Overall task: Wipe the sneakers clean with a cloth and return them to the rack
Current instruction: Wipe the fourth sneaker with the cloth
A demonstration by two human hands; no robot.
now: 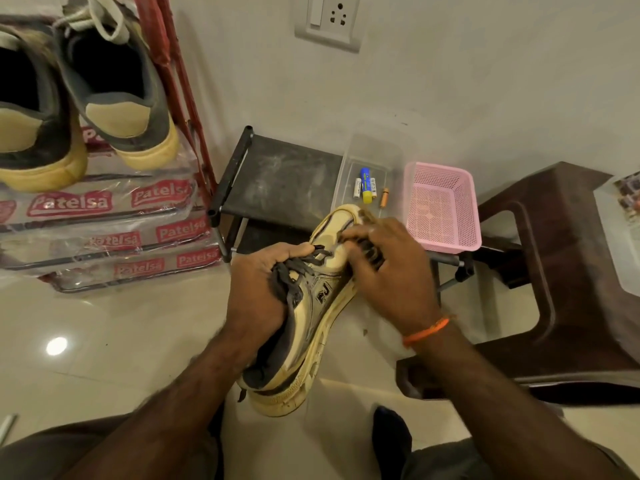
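A dirty cream sneaker (313, 327) with dark laces is held above the floor, toe pointing away from me. My left hand (263, 289) grips it at the tongue and laces. My right hand (388, 268) lies over the toe part, its fingers curled on a dark cloth (372, 252) that is mostly hidden beneath them. Just behind the shoe stands a low black rack (277, 181) with a dusty top. Two more sneakers (114, 91), grey with cream heels, sit at the upper left.
A clear plastic box (372, 161) holding batteries and a pink mesh basket (443, 206) stand on the rack's right end. A brown plastic stool (571, 271) is at the right. Plastic-wrapped shelves (104, 220) labelled Patelsa are at the left. Glossy floor tiles lie below.
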